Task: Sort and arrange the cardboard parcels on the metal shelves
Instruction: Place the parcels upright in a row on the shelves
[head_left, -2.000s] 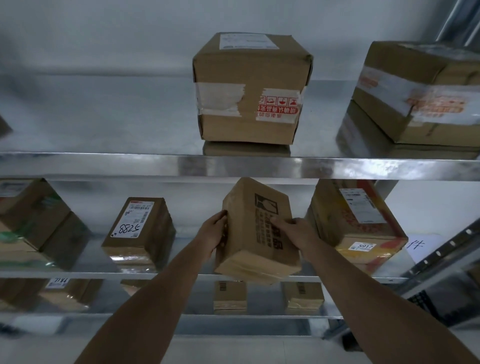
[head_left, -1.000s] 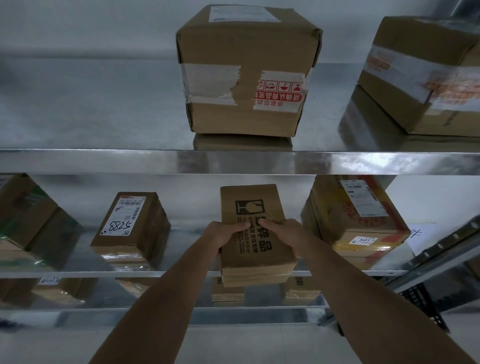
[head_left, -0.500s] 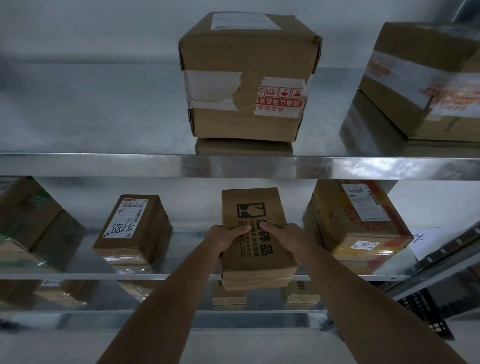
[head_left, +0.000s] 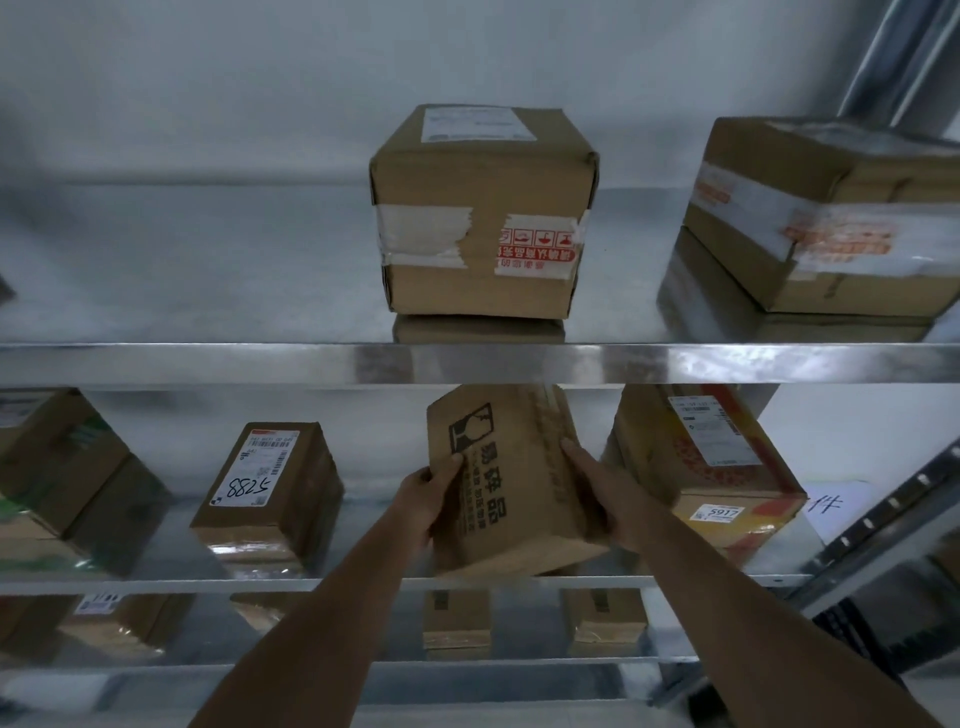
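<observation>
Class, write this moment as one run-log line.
left hand: grips fragile-marked parcel | right hand: holds its right side | parcel: tilted, at middle shelf | neighbours: 5288 box, 5917 box

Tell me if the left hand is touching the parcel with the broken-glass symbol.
Touching. The head view shows the left hand gripping the parcel at its left edge, thumb laid on the printed face.

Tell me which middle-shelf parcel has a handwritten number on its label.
The parcel marked 5288, left of the parcel held in both hands. The yellow-red parcel on the right shows a printed 5917 sticker instead.
</observation>
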